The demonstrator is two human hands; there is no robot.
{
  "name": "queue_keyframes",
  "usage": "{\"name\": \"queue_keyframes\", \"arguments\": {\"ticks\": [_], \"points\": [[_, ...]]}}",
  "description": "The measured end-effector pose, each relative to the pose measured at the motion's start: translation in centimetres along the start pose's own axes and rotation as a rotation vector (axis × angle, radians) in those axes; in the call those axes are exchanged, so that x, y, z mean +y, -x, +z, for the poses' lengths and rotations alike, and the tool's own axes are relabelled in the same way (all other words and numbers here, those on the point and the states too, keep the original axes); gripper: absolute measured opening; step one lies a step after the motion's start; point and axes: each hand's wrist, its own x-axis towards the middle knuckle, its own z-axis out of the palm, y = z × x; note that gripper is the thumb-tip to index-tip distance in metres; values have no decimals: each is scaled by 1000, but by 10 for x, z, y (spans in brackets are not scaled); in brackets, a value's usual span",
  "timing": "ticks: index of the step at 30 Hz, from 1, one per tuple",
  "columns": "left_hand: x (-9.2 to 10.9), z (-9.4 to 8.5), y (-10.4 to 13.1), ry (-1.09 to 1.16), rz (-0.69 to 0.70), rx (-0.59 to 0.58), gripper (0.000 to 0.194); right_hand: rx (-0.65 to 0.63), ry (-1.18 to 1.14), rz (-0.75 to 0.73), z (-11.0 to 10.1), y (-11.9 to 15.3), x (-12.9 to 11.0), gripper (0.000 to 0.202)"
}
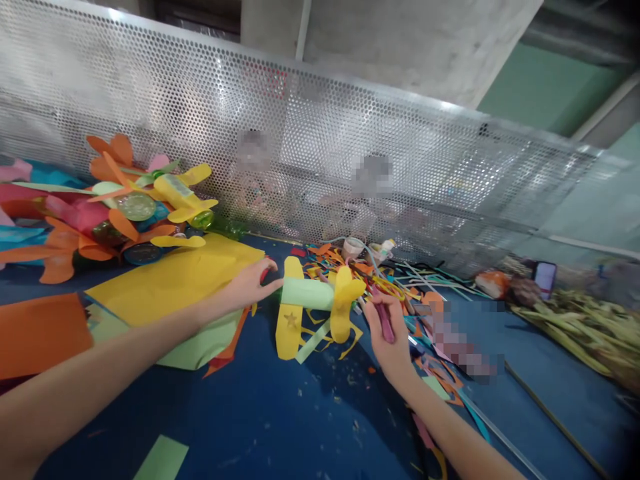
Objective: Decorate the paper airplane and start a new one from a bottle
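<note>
Holding paper plane (307,293) in left hand (250,283), purple tool (385,324) in right hand (396,343)

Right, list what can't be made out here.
In the head view:
Purple object: partly covered by the right hand.
Whether the left hand grips the paper plane: hidden by the fingers.
Near green strip: cut off by the bottom edge.
Figures at the perforated panel: pixelated.
Phone screen: too small.

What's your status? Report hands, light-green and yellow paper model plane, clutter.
Left hand at light-green, yellow-winged paper model plane, grip unclear. Right hand gripping slim purple object. Multicoloured paper scraps crowding blue table beside right hand.
</note>
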Motion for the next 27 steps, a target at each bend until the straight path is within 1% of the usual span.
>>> {"name": "queue_keyframes", "arguments": {"ticks": [2,4,6,7,8,9,10,11,12,13,14,16,18,20,23,25,27], "points": [[-1,7,4,17,16,-1,27,5,-27,-54,-4,1,-5,10],[-1,12,7,24,42,16,24,-17,-82,-113,-8,2,-13,11],[0,15,10,9,77,45,20,-59,-165,-150,-10,4,-24,8],[0,15,11,-4,100,59,19,-95,-213,-145,-9,5,-31,8],[1,16,12,-19,124,74,19,-142,-234,-127,-8,5,-38,14],[1,16,13,-34,148,85,19,-225,-212,-114,-5,5,-47,15],[1,15,13,-47,171,91,20,-346,-204,-86,0,3,-55,11],[2,15,14,-57,188,97,21,-413,-213,-57,6,1,-63,8],[2,15,14,-66,198,103,21,-461,-222,-29,13,-2,-70,4],[3,14,14,-76,205,107,22,-486,-226,-11,23,-6,-77,9],[3,14,15,-85,212,109,23,-473,-228,26,33,-10,-82,15],[4,13,15,-99,225,111,24,-409,-311,86,54,-20,-87,21],[4,12,16,-105,251,97,25,-399,-367,120,73,-28,-86,20],[4,11,17,-103,272,86,26,-353,-319,120,87,-34,-81,25],[4,12,17,-103,272,90,26,-301,-331,180,96,-39,-71,27],[4,12,17,-108,264,91,26,-300,-368,207,96,-40,-66,26],[4,13,17,-117,268,82,26,-316,-369,201,95,-40,-64,25]]}}
